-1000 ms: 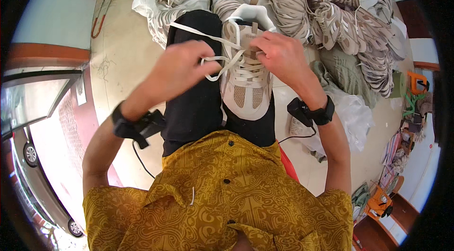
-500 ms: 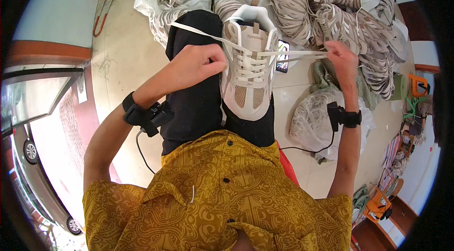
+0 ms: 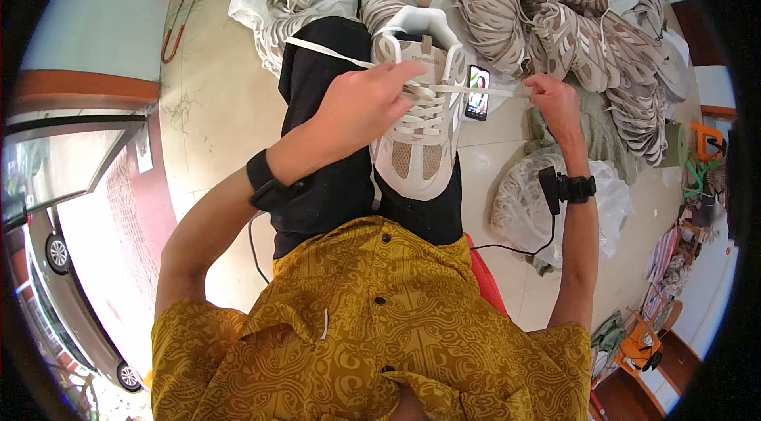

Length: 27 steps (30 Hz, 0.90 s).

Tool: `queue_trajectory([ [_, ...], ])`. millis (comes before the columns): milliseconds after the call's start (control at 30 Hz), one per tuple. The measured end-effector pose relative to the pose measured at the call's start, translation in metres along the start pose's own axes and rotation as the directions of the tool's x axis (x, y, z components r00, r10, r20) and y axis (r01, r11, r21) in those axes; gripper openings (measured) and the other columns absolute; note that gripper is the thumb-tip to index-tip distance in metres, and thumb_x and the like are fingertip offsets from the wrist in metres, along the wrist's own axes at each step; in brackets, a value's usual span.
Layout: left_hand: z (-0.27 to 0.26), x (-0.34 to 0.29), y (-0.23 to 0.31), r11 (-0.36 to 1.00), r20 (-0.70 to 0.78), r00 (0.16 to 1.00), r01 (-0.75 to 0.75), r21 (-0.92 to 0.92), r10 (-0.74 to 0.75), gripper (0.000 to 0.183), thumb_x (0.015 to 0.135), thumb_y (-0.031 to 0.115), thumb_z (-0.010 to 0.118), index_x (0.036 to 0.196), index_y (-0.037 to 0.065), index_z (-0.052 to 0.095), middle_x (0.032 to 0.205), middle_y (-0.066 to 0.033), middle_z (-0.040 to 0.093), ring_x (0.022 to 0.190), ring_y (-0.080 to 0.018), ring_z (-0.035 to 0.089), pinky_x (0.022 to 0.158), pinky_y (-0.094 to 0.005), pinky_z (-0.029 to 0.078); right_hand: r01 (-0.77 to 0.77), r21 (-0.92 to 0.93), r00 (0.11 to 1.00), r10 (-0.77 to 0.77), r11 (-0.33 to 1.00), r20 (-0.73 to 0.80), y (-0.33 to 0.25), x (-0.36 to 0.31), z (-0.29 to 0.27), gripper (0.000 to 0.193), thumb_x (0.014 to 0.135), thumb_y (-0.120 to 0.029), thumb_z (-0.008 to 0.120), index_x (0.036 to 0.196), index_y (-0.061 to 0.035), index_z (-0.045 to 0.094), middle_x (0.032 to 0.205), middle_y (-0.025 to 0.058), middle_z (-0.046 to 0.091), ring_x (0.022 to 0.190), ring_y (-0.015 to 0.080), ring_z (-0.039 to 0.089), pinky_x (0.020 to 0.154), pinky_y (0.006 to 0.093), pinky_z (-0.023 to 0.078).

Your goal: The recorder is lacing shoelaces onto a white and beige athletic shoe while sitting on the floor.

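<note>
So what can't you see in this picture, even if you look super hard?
All in the head view:
1. The sneaker's upper left side: covered by the left hand. Its grip is hidden too.
2. The tip of the lace: hidden by the right hand, closed on it.
3. Details on the phone: too small, and the lace crosses it.
4. Everything inside the plastic bag: crumpled plastic blurs it.

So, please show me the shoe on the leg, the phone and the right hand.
Shoe [image 3: 426, 121]: head view, on its laced front.
Phone [image 3: 476, 105]: head view, lower half of its screen.
Right hand [image 3: 559, 108]: head view, back of the hand.
</note>
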<state>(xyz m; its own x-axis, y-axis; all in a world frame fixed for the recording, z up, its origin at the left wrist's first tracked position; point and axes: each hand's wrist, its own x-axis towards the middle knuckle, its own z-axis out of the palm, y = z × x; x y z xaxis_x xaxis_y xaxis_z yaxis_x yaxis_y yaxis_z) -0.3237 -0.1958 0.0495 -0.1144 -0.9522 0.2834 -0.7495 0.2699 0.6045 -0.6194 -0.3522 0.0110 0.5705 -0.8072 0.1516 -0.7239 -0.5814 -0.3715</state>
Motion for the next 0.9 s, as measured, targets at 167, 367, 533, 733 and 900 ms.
queue_trajectory([
  [167, -0.003, 0.018, -0.008, 0.997, 0.067, 0.997, -0.021, -0.077, 0.026, 0.020, 0.077, 0.006, 0.059, 0.097, 0.006, 0.061, 0.073, -0.0069, 0.059, 0.062, -0.0143, 0.057, 0.058, -0.0265, 0.047, -0.092, 0.035, 0.995, 0.091, 0.995, 0.030, -0.004, -0.004, -0.004, 0.019, 0.068, -0.005, 0.057, 0.086, -0.0103, 0.063, 0.076, 0.0078, 0.063, 0.068, 0.0260, 0.061, 0.061, 0.0340, 0.048],
  [367, -0.018, 0.030, 0.001, 0.853, 0.254, 0.942, 0.311, -0.419, -0.219, 0.016, 0.079, 0.005, 0.054, 0.092, 0.006, 0.064, 0.072, 0.0010, 0.057, 0.062, -0.0046, 0.050, 0.056, -0.0209, 0.042, 0.006, 0.412, 1.000, -0.018, 0.911, 0.024, -0.074, 0.013, -0.021, 0.031, 0.064, -0.006, 0.063, 0.096, -0.0052, 0.063, 0.084, 0.0066, 0.064, 0.068, 0.0145, 0.057, 0.063, 0.0271, 0.047],
  [533, -0.018, 0.038, 0.001, 0.830, 0.364, 0.926, 0.276, -0.484, -0.096, 0.017, 0.080, 0.004, 0.053, 0.093, 0.007, 0.064, 0.071, 0.0014, 0.057, 0.059, -0.0052, 0.049, 0.055, -0.0202, 0.041, -0.061, 0.781, 0.967, -0.158, 0.622, 0.201, -0.140, 0.042, -0.003, 0.039, 0.059, -0.004, 0.067, 0.098, -0.0032, 0.062, 0.084, 0.0035, 0.065, 0.067, 0.0093, 0.052, 0.064, 0.0240, 0.045],
  [733, -0.024, 0.037, -0.002, 0.712, 0.352, 0.921, 0.358, -0.604, -0.164, 0.020, 0.083, 0.008, 0.050, 0.098, 0.006, 0.063, 0.071, -0.0007, 0.059, 0.058, -0.0063, 0.053, 0.053, -0.0197, 0.042, -0.220, 0.780, 0.941, -0.082, 0.586, 0.328, -0.154, 0.043, 0.016, 0.032, 0.061, -0.002, 0.068, 0.092, -0.0019, 0.063, 0.067, -0.0001, 0.058, 0.054, 0.0050, 0.047, 0.049, 0.0214, 0.038],
  [900, -0.038, 0.034, -0.015, 0.732, 0.306, 0.918, 0.387, -0.561, -0.251, 0.022, 0.085, 0.014, 0.049, 0.101, 0.004, 0.061, 0.074, -0.0016, 0.061, 0.058, -0.0067, 0.055, 0.051, -0.0196, 0.042, -0.293, 0.800, 0.923, -0.066, 0.524, 0.380, -0.139, 0.042, 0.012, 0.029, 0.065, -0.001, 0.068, 0.095, -0.0028, 0.066, 0.065, -0.0026, 0.056, 0.051, 0.0033, 0.045, 0.045, 0.0197, 0.036],
])
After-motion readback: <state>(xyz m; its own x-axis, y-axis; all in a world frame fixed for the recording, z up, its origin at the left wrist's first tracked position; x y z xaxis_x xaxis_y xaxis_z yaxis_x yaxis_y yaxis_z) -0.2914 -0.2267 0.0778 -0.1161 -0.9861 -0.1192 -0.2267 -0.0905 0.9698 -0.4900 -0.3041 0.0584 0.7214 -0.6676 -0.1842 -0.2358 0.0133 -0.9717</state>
